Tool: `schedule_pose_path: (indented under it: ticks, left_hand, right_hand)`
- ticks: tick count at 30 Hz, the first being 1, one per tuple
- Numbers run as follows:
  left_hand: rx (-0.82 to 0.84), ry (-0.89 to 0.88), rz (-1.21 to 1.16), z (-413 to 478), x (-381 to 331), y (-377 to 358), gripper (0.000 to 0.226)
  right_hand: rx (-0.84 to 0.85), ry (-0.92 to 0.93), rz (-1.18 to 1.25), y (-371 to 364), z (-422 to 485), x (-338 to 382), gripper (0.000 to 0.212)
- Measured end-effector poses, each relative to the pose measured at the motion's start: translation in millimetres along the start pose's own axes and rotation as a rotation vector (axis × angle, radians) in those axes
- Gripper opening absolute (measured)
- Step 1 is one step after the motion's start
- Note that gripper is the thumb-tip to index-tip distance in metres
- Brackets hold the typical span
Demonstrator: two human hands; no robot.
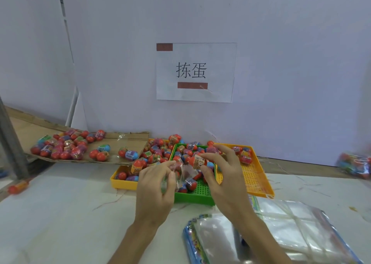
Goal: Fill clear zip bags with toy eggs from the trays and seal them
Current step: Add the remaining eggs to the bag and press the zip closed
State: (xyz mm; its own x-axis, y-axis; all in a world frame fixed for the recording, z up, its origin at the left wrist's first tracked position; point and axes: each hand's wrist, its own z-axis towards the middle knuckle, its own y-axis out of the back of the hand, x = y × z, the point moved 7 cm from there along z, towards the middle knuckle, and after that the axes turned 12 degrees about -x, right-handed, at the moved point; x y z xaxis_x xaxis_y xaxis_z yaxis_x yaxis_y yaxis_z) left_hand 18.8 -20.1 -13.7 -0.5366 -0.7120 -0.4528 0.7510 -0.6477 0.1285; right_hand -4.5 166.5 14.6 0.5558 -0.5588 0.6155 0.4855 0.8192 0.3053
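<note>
My left hand [155, 187] pinches a clear zip bag [183, 172] and holds it over the green tray [197, 196]. My right hand [224, 171] pinches a red toy egg [197, 160] with a printed label just above the bag's mouth. More red and blue eggs fill the green tray, the yellow tray [122, 184] on the left and the yellow tray [256, 178] on the right, which holds only a few.
Filled bags of eggs [60, 147] lie on a cardboard sheet [132, 138] at the back left. Stacks of empty clear bags [285, 221] lie at the front right. A loose egg [17, 187] sits far left, a blurred filled bag [355, 164] far right.
</note>
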Motion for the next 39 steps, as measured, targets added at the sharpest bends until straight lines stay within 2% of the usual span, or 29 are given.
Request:
schedule_pose_path:
  ticks: [6,14,24,32,39]
  left_hand:
    - [0.063,-0.055,-0.031,-2,-11,-5,0.018]
    - [0.092,-0.093,-0.036,-4,-15,-5,0.022]
    - [0.104,-0.091,-0.031,-4,-15,-8,0.021]
    - [0.124,-0.047,-0.007,-5,-11,-10,0.023]
    - [0.138,-0.057,-0.014,-6,-12,-12,0.021]
  right_hand:
    - [0.043,0.026,-0.026,-1,2,-6,0.022]
    - [0.060,0.049,-0.087,3,7,-11,0.029]
    - [0.331,0.110,-0.027,-13,-3,-9,0.032]
    - [0.322,0.018,0.166,-8,1,-5,0.035]
    - [0.202,-0.094,0.257,1,8,-9,0.036]
